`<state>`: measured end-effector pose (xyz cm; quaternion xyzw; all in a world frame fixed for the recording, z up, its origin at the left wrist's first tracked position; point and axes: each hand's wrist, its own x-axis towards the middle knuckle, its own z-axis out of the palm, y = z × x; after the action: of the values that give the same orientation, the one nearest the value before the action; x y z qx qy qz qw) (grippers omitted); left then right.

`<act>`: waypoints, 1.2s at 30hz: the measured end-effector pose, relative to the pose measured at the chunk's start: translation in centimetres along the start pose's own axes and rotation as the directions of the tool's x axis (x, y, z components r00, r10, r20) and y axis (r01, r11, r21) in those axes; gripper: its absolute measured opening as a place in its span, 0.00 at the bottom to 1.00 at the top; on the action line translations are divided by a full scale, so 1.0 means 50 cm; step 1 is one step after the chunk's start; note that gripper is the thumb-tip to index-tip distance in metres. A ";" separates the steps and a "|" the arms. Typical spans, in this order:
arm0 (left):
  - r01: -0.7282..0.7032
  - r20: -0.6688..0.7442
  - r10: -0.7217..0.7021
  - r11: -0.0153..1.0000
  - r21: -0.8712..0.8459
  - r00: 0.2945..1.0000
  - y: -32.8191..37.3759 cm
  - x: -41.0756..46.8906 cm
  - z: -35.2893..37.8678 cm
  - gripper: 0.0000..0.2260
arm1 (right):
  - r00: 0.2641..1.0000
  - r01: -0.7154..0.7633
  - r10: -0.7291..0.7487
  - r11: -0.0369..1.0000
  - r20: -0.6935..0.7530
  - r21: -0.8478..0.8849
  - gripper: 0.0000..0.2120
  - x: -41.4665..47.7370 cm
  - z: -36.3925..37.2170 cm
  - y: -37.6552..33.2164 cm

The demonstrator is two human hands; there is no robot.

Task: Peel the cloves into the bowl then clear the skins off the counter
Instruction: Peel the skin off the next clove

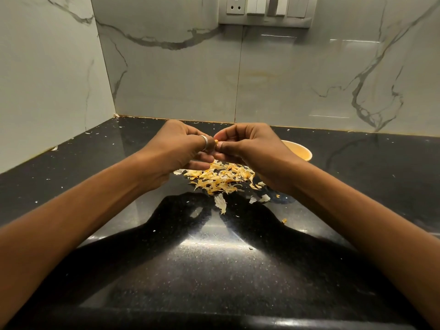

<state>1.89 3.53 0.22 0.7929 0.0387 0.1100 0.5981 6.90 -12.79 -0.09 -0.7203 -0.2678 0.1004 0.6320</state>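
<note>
Head view: Both hands are working above the black counter (214,258), meeting over its middle. The left hand (176,148), wearing a ring (205,142), is curling its fingers and pinching a small clove (216,142) at the fingertips. The right hand (250,148) is pinching the same clove from the opposite side, thumb and forefinger closing on it. Only a small pale-yellow tip of the clove is showing between the two hands; whether any skin is still on it cannot be told.

Directly beneath the hands a pile of skins (219,177) is lying on the counter, with a few larger loose pieces (220,203) sitting just in front of it. The bowl (300,151) is standing on the counter behind the right hand, partly hidden by it; its contents are not showing. Small white flecks are lying scattered across the counter. A socket panel (265,10) is hanging on the marbled wall above.
</note>
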 end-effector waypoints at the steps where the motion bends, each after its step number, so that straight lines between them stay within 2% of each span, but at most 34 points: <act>1: 0.021 0.008 -0.020 0.999 -0.026 1.000 0.001 -0.001 0.001 0.02 | 1.000 -0.006 0.006 1.000 0.003 0.015 0.10 -0.001 0.000 0.000; 8: 0.084 0.025 -0.082 0.991 -0.107 0.996 0.006 0.000 -0.001 0.03 | 0.999 -0.026 0.023 0.996 0.036 0.087 0.13 -0.001 -0.003 -0.004; 21: 0.085 0.053 -0.077 0.984 -0.158 0.996 0.009 -0.001 -0.003 0.03 | 0.999 0.024 -0.023 0.999 0.032 -0.037 0.07 0.001 -0.009 -0.003; 25: 0.033 0.052 -0.024 0.984 -0.173 0.998 0.010 0.000 -0.007 0.04 | 1.000 0.026 -0.026 0.999 0.012 -0.027 0.07 0.001 -0.017 -0.010; 29: -0.070 0.042 0.075 0.992 -0.108 0.996 0.009 -0.004 -0.005 0.05 | 1.000 0.027 -0.027 0.999 -0.014 -0.033 0.06 0.001 -0.020 -0.012; 36: -0.155 0.035 0.157 0.987 -0.035 0.987 0.006 -0.002 -0.005 0.05 | 0.999 0.046 -0.047 0.999 -0.023 -0.024 0.08 0.003 -0.022 -0.012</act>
<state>1.74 3.68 0.55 0.7856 -0.0366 0.1420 0.6011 7.41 -13.59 0.71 -0.7223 -0.2780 0.0739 0.6289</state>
